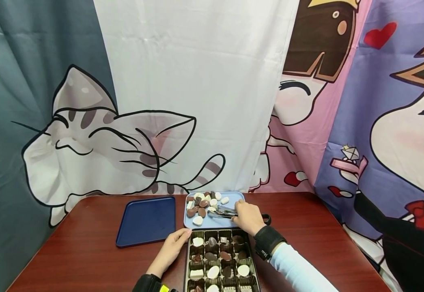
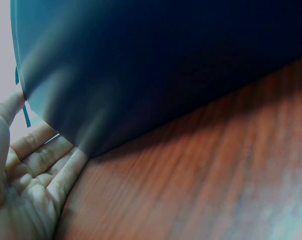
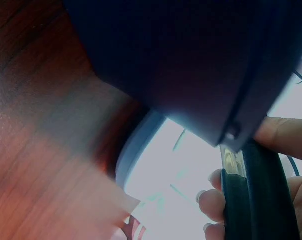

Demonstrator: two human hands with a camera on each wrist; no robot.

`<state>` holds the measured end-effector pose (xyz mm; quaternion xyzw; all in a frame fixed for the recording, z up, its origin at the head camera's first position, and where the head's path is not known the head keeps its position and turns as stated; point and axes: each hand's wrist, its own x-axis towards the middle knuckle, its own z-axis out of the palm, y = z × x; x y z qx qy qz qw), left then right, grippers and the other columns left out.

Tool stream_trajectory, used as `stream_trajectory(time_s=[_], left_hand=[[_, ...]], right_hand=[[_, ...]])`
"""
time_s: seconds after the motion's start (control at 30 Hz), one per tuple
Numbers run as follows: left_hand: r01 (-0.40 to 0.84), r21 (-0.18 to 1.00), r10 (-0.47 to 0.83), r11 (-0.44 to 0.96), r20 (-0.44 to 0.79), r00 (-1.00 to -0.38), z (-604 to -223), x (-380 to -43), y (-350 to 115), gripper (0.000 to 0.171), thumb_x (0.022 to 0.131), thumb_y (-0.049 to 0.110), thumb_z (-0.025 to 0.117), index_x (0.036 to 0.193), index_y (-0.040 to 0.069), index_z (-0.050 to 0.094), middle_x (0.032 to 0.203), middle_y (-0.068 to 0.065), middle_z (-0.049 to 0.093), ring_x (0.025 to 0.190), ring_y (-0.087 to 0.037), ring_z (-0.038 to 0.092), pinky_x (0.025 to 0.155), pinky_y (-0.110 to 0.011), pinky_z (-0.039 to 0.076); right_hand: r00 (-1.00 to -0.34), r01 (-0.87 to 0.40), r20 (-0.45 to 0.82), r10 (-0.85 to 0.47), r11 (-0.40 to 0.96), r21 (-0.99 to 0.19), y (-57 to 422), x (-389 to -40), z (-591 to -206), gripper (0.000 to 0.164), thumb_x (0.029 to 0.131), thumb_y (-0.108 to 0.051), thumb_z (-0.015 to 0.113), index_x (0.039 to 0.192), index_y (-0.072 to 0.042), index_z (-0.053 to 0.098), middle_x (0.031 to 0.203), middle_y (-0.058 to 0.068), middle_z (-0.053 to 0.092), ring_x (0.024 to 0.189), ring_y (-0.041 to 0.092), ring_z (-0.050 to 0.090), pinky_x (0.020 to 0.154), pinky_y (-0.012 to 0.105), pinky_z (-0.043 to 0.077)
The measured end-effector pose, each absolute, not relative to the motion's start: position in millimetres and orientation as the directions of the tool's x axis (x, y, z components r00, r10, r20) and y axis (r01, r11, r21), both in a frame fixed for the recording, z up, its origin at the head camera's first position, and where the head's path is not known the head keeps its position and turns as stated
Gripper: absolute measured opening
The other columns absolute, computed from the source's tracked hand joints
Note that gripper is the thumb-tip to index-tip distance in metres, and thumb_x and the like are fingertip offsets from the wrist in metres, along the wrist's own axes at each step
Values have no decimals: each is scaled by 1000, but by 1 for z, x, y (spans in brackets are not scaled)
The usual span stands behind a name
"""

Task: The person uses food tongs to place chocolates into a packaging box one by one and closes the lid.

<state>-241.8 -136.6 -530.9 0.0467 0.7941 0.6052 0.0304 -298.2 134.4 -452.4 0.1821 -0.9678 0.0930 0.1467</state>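
Note:
A pair of metal tongs (image 1: 223, 212) with black handles is gripped in my right hand (image 1: 249, 217). Their tips point left over a light blue tray (image 1: 191, 224), close to a white chocolate. In the right wrist view the thumb and fingers close around the black handle (image 3: 263, 200). Brown and white chocolates (image 1: 201, 202) lie heaped on that tray. My left hand (image 1: 171, 249) holds the far left corner of a dark chocolate box (image 1: 187, 263); the left wrist view shows thumb and fingers at its blue side wall (image 2: 155, 85). Brown and white chocolates sit in the box's compartments.
A navy blue tray (image 1: 147, 221) lies to the left on the red-brown wooden table (image 1: 87, 251). Directly behind the table hangs a printed cloth (image 1: 197, 89). The box stands at the near side of the light blue tray.

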Motion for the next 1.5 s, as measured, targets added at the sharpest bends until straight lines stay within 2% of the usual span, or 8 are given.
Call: stream_trajectory(time_s=[0.27, 0.53, 0.8, 1.0, 1.13, 1.27, 1.4, 1.5], left_hand=[[41, 964, 115, 262, 10, -993, -531, -242, -137, 42, 106, 35, 53, 125, 0, 67, 126, -17, 69, 113, -21, 65, 93, -36, 54], [50, 964, 124, 260, 18, -992, -533, -244, -137, 42, 106, 35, 53, 125, 0, 67, 124, -16, 70, 111, -19, 65, 90, -34, 54], [45, 963, 110, 265, 16, -994, -531, -244, -139, 42, 106, 35, 53, 126, 0, 67, 125, -17, 69, 113, -21, 66, 92, -36, 54], [46, 962, 119, 268, 15, -993, -531, -243, -138, 42, 106, 35, 52, 126, 0, 66, 126, -17, 69, 112, -19, 65, 91, -35, 54], [47, 959, 116, 278, 15, -993, -531, -243, -138, 43, 106, 35, 52, 126, 0, 66, 127, -18, 68, 114, -23, 66, 94, -39, 55], [42, 960, 115, 278, 10, -993, -530, -243, -137, 43, 106, 35, 53, 127, 0, 66, 128, -18, 68, 116, -25, 65, 96, -41, 55], [39, 960, 114, 277, 8, -993, -530, -242, -137, 43, 106, 35, 53, 127, 0, 66, 128, -18, 68, 117, -26, 65, 96, -41, 55], [48, 959, 112, 281, 17, -994, -530, -242, -137, 44, 106, 35, 53, 126, -1, 66, 128, -19, 68, 117, -27, 65, 95, -39, 55]], right_hand=[[-886, -399, 317, -337, 903, -156, 138, -291, -441, 29, 78, -19, 86, 75, -9, 59, 73, 3, 50, 56, 13, 43, 54, 28, 32], [-889, -406, 303, -344, 898, -171, 149, -267, -415, 28, 79, -22, 86, 90, -5, 67, 82, 4, 58, 65, 19, 57, 58, 34, 45], [-844, -462, 365, -393, 878, -122, 161, -225, -384, 26, 78, -22, 85, 86, -10, 65, 76, -4, 48, 56, 7, 40, 54, 22, 33], [-797, -525, 397, -456, 847, -83, 174, -195, -372, 26, 75, -21, 87, 83, -15, 63, 75, -9, 47, 56, 0, 36, 53, 18, 32], [-774, -568, 386, -502, 820, -72, 182, -175, -367, 26, 74, -20, 87, 83, -19, 63, 76, -11, 49, 58, -3, 41, 54, 17, 35], [-785, -587, 312, -536, 803, -97, 189, -157, -365, 27, 75, -21, 87, 84, -21, 61, 77, -12, 49, 60, -4, 43, 53, 18, 36], [-844, -536, 110, -525, 818, -207, 198, -144, -365, 26, 79, -24, 85, 88, -21, 61, 80, -13, 48, 61, -4, 40, 55, 20, 35], [-861, -488, -24, -508, 839, -241, 202, -139, -368, 26, 81, -29, 84, 89, -20, 61, 84, -11, 51, 63, -3, 43, 56, 23, 38]])
